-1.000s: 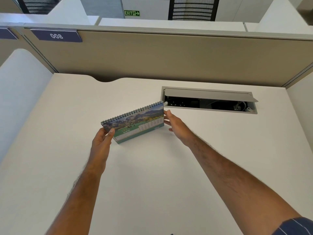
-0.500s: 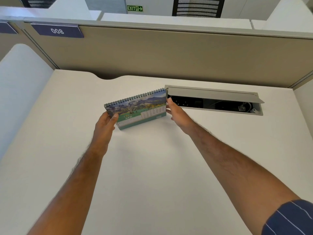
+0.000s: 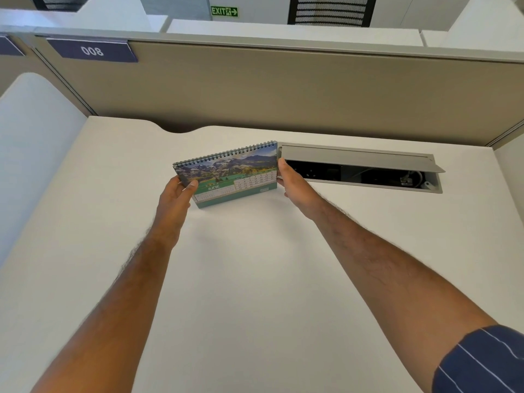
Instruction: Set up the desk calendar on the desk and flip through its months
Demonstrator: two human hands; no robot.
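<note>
A spiral-bound desk calendar point(image 3: 235, 174) stands upright on the white desk point(image 3: 255, 279), its front page showing a mountain picture, the word JUNE and a date grid. My left hand point(image 3: 177, 197) grips its left edge, thumb on the front. My right hand point(image 3: 292, 184) holds its right edge with the fingers against the side. The calendar's base rests on the desk, slightly turned so its left end is nearer to me.
An open grey cable tray point(image 3: 360, 168) with a raised lid is set into the desk just right of the calendar. A beige partition point(image 3: 283, 92) with a label 008 point(image 3: 92, 51) closes the back. A white side panel point(image 3: 34, 143) stands at left.
The calendar, held by both hands, has moved away from me toward the back of the desk, ending beside the cable tray's left end. Both hands keep their hold.
</note>
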